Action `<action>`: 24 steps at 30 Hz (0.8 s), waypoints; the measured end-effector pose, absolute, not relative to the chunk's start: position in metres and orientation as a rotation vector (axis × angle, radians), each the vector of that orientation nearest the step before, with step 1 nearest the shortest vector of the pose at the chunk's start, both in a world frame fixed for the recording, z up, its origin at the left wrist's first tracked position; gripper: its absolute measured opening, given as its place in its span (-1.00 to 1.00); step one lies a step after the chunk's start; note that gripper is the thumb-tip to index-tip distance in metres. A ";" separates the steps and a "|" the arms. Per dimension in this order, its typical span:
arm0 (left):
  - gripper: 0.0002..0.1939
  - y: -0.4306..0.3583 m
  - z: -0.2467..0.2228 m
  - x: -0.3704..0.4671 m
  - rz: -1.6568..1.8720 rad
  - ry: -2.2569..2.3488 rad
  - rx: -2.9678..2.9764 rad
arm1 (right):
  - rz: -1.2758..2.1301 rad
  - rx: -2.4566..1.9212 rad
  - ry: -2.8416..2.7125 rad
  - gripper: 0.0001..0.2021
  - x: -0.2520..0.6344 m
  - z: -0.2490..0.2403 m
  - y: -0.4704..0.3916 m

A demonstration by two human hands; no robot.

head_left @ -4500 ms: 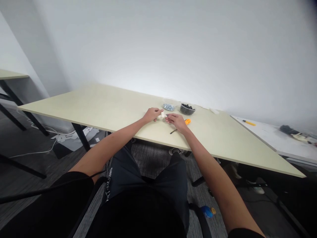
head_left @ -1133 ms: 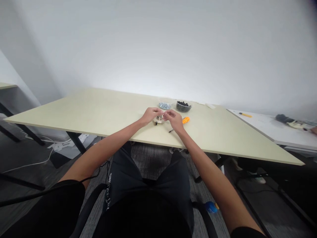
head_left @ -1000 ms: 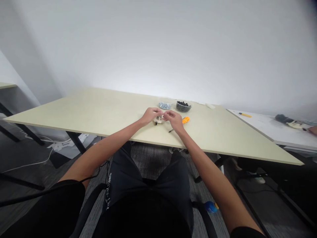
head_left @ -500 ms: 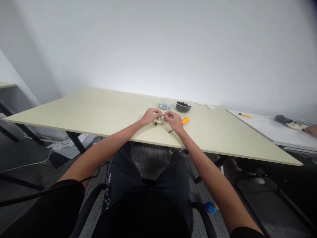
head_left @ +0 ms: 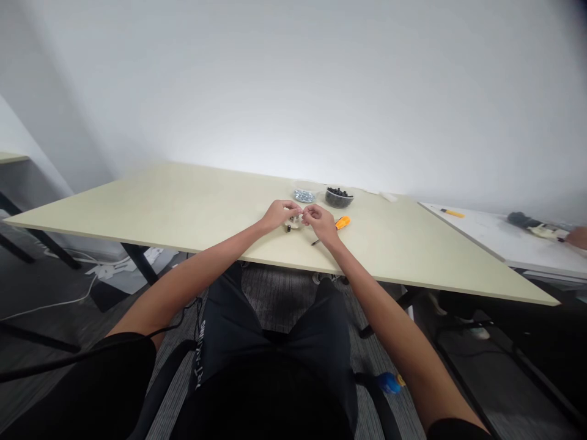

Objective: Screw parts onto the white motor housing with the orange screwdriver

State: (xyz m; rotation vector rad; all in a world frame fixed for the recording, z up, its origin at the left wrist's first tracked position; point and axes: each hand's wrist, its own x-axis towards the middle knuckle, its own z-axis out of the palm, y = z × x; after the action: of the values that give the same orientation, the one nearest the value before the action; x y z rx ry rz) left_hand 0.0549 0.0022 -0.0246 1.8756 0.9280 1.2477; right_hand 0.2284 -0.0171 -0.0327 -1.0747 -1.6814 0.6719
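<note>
My left hand (head_left: 278,214) and my right hand (head_left: 320,220) meet at the fingertips above the table. Both are closed in a pinch, and whatever sits between the fingers is too small to make out. Under them lies a small white part (head_left: 292,224), partly covered by the fingers. A little black piece (head_left: 288,228) stands at its near left side. Beside my right wrist rests a screwdriver with an orange handle (head_left: 342,222), its dark shaft pointing toward me. Just beyond my hands are a clear tub of silvery screws (head_left: 304,195) and a clear bowl of black pieces (head_left: 339,197).
The pale table (head_left: 192,208) runs up to the wall. On a white table (head_left: 486,235) to the right lie a yellow-handled tool (head_left: 452,212) and a dark, bushy-ended object (head_left: 527,223), with another person's hand (head_left: 577,238) at its far end. Chair armrests flank my legs.
My hands stay pinched together at the same spot, with hardly any movement. The view shifts very slightly, and more of the other person's hand shows at the right edge.
</note>
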 end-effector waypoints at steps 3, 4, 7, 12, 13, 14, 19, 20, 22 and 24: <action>-0.69 0.002 -0.023 0.055 1.257 0.901 1.849 | 0.696 -1.041 -1.667 -0.71 0.228 -0.034 -0.016; -0.69 0.002 -0.023 0.055 1.257 0.894 1.842 | 0.702 -1.031 -1.663 -0.70 0.228 -0.034 -0.015; -0.70 0.002 -0.023 0.055 1.263 0.892 1.828 | 0.720 -1.005 -1.656 -0.68 0.229 -0.034 -0.015; -0.72 0.004 -0.024 0.055 1.268 0.891 1.834 | 0.718 -1.006 -1.660 -0.68 0.229 -0.034 -0.015; -0.72 0.004 -0.024 0.055 1.267 0.893 1.835 | 0.712 -1.012 -1.664 -0.69 0.230 -0.034 -0.015; -0.72 0.004 -0.025 0.055 1.262 0.900 1.839 | 0.706 -1.020 -1.669 -0.70 0.230 -0.034 -0.015; -0.72 0.002 -0.025 0.055 1.233 0.933 1.875 | 0.674 -1.056 -1.695 -0.72 0.230 -0.035 -0.015; -0.72 0.002 -0.025 0.055 1.227 0.928 1.881 | 0.665 -1.062 -1.702 -0.73 0.230 -0.036 -0.015; -0.72 0.002 -0.026 0.055 1.228 0.912 1.905 | 0.643 -1.072 -1.720 -0.73 0.228 -0.037 -0.015; -0.73 0.002 -0.026 0.055 1.267 0.900 1.936 | 0.603 -1.093 -1.738 -0.74 0.227 -0.037 -0.015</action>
State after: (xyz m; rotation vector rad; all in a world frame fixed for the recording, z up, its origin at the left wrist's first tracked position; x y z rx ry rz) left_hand 0.0545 0.0024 -0.0264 1.9359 0.8997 1.2673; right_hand 0.2275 -0.0147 -0.0368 -1.0932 -1.7384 0.6033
